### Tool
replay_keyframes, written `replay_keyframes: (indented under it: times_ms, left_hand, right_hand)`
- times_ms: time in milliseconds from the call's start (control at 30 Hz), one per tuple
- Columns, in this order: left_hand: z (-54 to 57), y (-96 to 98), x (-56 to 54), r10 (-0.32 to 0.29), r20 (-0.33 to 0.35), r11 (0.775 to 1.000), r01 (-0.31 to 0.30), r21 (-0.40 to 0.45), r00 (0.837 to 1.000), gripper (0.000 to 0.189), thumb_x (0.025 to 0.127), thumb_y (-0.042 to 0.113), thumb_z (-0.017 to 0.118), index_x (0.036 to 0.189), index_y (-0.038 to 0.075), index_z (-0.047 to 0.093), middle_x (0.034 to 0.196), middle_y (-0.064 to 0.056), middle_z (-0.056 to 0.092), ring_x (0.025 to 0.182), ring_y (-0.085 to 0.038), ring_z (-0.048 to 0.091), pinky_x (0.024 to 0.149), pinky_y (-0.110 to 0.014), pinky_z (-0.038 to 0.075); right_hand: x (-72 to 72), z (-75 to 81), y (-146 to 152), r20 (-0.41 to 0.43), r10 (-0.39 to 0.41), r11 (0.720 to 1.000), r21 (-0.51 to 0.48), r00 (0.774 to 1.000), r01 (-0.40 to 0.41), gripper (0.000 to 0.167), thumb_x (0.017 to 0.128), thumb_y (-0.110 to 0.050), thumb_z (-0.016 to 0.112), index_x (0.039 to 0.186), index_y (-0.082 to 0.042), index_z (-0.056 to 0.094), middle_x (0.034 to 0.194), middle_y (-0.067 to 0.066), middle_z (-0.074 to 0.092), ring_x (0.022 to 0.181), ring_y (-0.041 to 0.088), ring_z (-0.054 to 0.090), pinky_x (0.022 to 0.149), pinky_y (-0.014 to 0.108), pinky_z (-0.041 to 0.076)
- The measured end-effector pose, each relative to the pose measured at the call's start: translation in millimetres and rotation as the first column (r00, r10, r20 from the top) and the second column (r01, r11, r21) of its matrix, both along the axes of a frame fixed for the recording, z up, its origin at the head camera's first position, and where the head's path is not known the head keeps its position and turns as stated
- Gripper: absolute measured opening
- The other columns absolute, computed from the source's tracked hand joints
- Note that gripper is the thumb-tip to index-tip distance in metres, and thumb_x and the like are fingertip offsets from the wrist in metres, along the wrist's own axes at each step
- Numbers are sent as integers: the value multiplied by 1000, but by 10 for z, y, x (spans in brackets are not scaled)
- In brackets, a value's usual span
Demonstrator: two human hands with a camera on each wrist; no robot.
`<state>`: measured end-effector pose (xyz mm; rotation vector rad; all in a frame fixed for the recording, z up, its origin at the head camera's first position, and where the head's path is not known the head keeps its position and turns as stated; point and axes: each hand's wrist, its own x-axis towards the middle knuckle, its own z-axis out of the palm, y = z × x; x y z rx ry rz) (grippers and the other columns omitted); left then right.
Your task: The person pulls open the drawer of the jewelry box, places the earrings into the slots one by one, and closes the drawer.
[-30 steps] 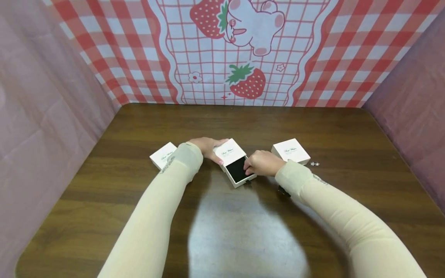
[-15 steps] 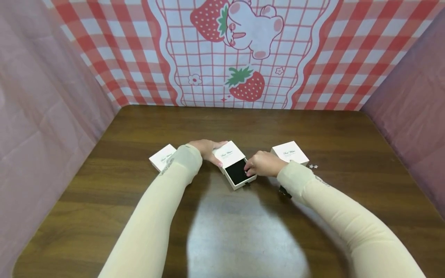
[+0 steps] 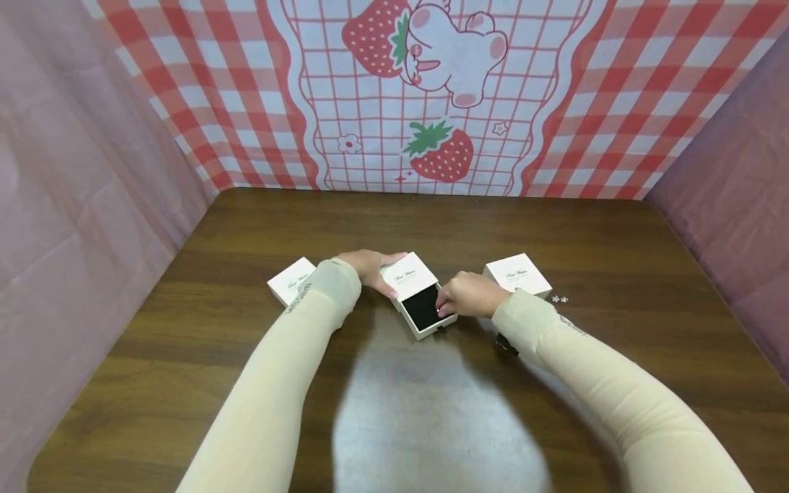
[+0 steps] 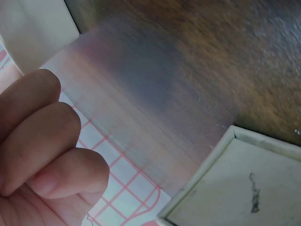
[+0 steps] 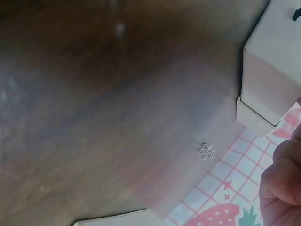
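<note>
My left hand (image 3: pixel 371 266) grips the outer sleeve of a white gift box (image 3: pixel 409 274), thumb and fingers on two sides of it. Out of its near end slides a drawer with a black lining (image 3: pixel 422 308). Over that lining my right hand (image 3: pixel 470 294) pinches a small shiny piece (image 3: pixel 438 311), mostly hidden by the fingertips. In the left wrist view the curled fingers of the left hand (image 4: pixel 47 141) show at the edge of the picture. Part of the right hand (image 5: pixel 282 183) appears at the lower right of the right wrist view.
A second white box (image 3: pixel 292 281) lies left of the left wrist, and a third white box (image 3: pixel 519 274) sits behind the right wrist. Two small flower-shaped sparkly pieces (image 3: pixel 559 299) lie to its right on the brown wooden table (image 3: pixel 604 260). A strawberry-print cloth (image 3: pixel 440 154) hangs behind.
The right fingertips have shifted slightly over the black lining, and a bright speck now shows at them. The left hand keeps its hold on the box. The head view tilts a little.
</note>
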<state>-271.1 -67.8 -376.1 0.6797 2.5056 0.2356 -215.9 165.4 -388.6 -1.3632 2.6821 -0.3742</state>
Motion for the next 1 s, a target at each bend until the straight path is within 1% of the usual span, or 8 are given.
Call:
replay_keyframes:
  times_ms: [200,367,467,633,767,867,933,1000]
  left_hand:
    - [3,3,5,1,2,1000,-1,2,1000,94,81,47,74,154,27,19,148,-13,40,131,-27,42,107,-36,33]
    - [12,-1,11,-6,1,1000,6,14,1000,93,81,45,74,154,25,19,147,-14,40,131,-27,42,107,-36,32]
    - [17,3,8,-3,0,1000,3,9,1000,94,81,45,74,154,25,19,147,-15,40,132,-28,41,107,-36,32]
    - [18,26,-2,-7,6,1000,7,8,1000,93,82,44,73,154,24,18,148,-14,39,132,-28,41,108,-35,32]
    - [25,31,1,-12,8,1000,11,8,1000,93,82,43,74,154,23,19,148,-14,39,131,-28,42,107,-35,32]
    - [26,25,7,-7,11,1000,7,12,1000,93,82,43,74,154,23,19,147,-15,40,131,-28,42,107,-35,32]
    - [23,18,12,-9,14,1000,8,19,1000,93,82,42,74,154,22,19,147,-15,41,130,-28,43,107,-34,32]
    - [20,14,17,-8,19,1000,8,25,1000,93,82,42,74,154,22,19,147,-15,41,130,-28,43,107,-35,32]
  right_hand:
    - [24,14,-5,-6,-5,1000,14,1000,5,6,80,-16,76,79,-10,75,75,-5,71,67,11,65,64,32,53]
    - [1,24,28,-3,16,1000,-21,1000,-16,7,82,-14,74,83,-8,76,78,-4,71,69,11,66,66,32,53]
    - [6,19,40,3,4,999,-38,1000,-4,5,82,-13,73,81,-9,75,76,-5,71,69,10,65,65,32,52]
    - [30,-19,29,2,-39,999,-23,999,39,6,82,-15,74,77,-12,75,74,-6,70,68,10,65,63,32,52]
    - [52,-21,8,-26,-34,999,-27,999,33,6,82,-15,74,76,-12,74,72,-7,70,65,10,64,61,32,52]
    - [60,-27,-1,-29,-27,999,-30,999,26,6,82,-15,74,77,-13,74,72,-7,69,64,8,63,60,32,51]
    - [50,-39,4,7,-42,998,-49,999,42,5,82,-15,74,77,-11,74,72,-6,70,64,7,62,61,31,51]
    - [31,-39,22,58,-96,990,-96,994,101,5,81,-13,74,80,-9,75,74,-4,71,65,7,61,62,30,51]
